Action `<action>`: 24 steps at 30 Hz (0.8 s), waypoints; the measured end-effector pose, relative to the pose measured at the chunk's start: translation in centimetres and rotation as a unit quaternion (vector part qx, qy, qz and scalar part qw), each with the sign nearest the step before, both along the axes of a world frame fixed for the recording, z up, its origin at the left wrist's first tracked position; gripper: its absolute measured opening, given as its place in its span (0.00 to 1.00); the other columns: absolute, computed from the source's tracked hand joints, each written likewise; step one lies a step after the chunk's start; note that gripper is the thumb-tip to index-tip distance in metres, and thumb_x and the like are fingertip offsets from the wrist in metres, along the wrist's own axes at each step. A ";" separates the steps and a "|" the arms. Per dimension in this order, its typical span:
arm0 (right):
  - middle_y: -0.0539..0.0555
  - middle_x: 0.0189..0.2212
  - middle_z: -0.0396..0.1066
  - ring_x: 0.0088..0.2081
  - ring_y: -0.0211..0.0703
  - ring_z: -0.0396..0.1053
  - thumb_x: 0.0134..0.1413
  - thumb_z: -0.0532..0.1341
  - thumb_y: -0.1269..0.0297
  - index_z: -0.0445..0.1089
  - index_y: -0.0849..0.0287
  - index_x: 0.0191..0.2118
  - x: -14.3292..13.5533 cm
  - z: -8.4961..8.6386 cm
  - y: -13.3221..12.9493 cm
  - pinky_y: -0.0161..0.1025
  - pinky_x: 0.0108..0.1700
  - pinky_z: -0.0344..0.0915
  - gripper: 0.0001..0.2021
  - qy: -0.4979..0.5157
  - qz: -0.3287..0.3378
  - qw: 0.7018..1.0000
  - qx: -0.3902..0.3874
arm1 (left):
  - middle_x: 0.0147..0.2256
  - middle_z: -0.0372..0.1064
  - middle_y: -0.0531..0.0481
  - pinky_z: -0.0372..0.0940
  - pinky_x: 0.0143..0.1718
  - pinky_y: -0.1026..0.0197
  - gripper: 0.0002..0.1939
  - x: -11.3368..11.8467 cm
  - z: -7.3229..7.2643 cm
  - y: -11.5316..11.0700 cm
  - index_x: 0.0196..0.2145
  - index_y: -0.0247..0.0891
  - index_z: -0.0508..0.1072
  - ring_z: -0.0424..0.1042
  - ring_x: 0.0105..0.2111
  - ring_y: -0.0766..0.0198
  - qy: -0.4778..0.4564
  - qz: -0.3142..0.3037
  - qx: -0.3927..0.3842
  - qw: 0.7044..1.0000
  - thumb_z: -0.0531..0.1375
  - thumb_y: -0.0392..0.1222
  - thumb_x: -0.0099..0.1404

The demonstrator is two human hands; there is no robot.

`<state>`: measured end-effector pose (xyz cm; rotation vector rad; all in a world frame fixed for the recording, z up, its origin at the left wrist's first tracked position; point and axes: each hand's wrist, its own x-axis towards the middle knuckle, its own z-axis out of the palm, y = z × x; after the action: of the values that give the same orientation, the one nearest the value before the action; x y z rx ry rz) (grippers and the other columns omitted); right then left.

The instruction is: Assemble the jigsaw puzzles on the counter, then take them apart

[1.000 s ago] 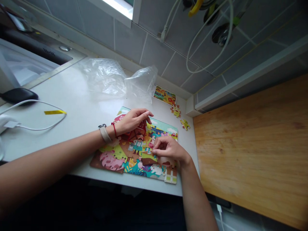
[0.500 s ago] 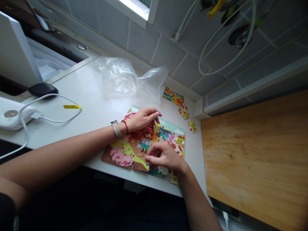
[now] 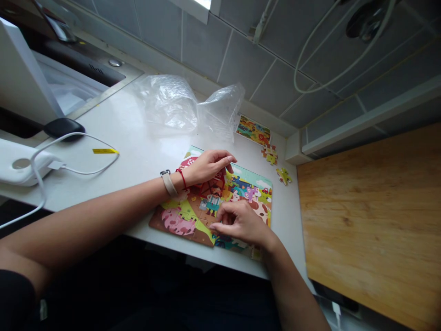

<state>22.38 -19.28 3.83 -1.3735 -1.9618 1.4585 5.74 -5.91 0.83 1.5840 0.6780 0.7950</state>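
Note:
A farm-scene jigsaw puzzle (image 3: 179, 223) lies on the white counter, showing a red barn, a farmer, a pink pig and a spotted cow. My left hand (image 3: 210, 168) rests over the barn at the puzzle's upper part, palm down, fingers loosely stretched and holding nothing. Lower down, my right hand (image 3: 243, 223) is above the puzzle with bent fingers. Its thumb is apart from the index finger and touches or nearly touches a brown and green puzzle piece (image 3: 204, 232) at the bottom edge. Part of the picture is hidden under both hands.
Loose puzzle pieces (image 3: 284, 176) lie right of the puzzle, near a small picture card (image 3: 254, 130). Clear plastic bags (image 3: 172, 103) stand behind. At left are a white device (image 3: 17, 163) with a cable and a black object (image 3: 64, 128). A wooden board (image 3: 372, 216) borders the right.
The view has shifted slightly, moving the scene to the right. At the puzzle's bottom edge, the gap between the pig piece and the brown and green piece has narrowed. My left hand stays over the barn.

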 end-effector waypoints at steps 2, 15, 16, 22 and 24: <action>0.46 0.20 0.70 0.22 0.32 0.65 0.55 0.71 0.62 0.71 0.59 0.28 0.0 0.0 0.0 0.30 0.26 0.58 0.11 -0.014 0.011 0.999 0.037 | 0.36 0.80 0.43 0.68 0.35 0.64 0.18 0.0 0.0 0.0 0.46 0.31 0.77 0.75 0.32 0.65 0.000 0.000 0.000 1.000 0.55 0.49 0.75; 0.47 0.22 0.72 0.25 0.35 0.66 0.59 0.69 0.64 0.71 0.57 0.28 -0.5 0.1 -0.2 0.32 0.29 0.56 0.10 -0.070 0.042 0.996 0.028 | 0.36 0.80 0.43 0.69 0.37 0.62 0.20 0.0 0.1 -0.1 0.45 0.32 0.77 0.76 0.34 0.64 0.005 -0.002 0.010 1.000 0.55 0.52 0.75; 0.47 0.22 0.71 0.25 0.35 0.66 0.60 0.69 0.65 0.71 0.57 0.28 -0.5 0.1 -0.2 0.32 0.29 0.56 0.10 -0.068 0.042 0.996 0.026 | 0.36 0.80 0.43 0.69 0.37 0.62 0.20 0.0 0.1 -0.1 0.45 0.32 0.77 0.76 0.34 0.64 0.007 -0.002 0.012 1.000 0.55 0.52 0.75; 0.45 0.22 0.71 0.24 0.33 0.65 0.58 0.69 0.66 0.70 0.58 0.28 -0.8 0.3 -0.3 0.32 0.29 0.56 0.10 -0.076 0.035 0.996 0.021 | 0.36 0.80 0.43 0.70 0.38 0.62 0.21 0.0 0.0 -0.1 0.46 0.32 0.77 0.76 0.35 0.63 0.001 -0.006 0.010 1.000 0.55 0.53 0.75; 0.45 0.22 0.71 0.24 0.33 0.65 0.58 0.69 0.67 0.71 0.58 0.28 -0.9 0.4 -0.3 0.31 0.29 0.56 0.09 -0.077 0.028 0.997 0.010 | 0.36 0.80 0.43 0.70 0.39 0.62 0.20 0.0 -0.1 -0.1 0.46 0.32 0.77 0.77 0.35 0.63 0.000 -0.006 0.011 1.000 0.55 0.53 0.75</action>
<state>21.50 -19.59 4.21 -1.4729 -2.1194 1.3905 5.77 -6.01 0.75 1.6071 0.6601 0.7966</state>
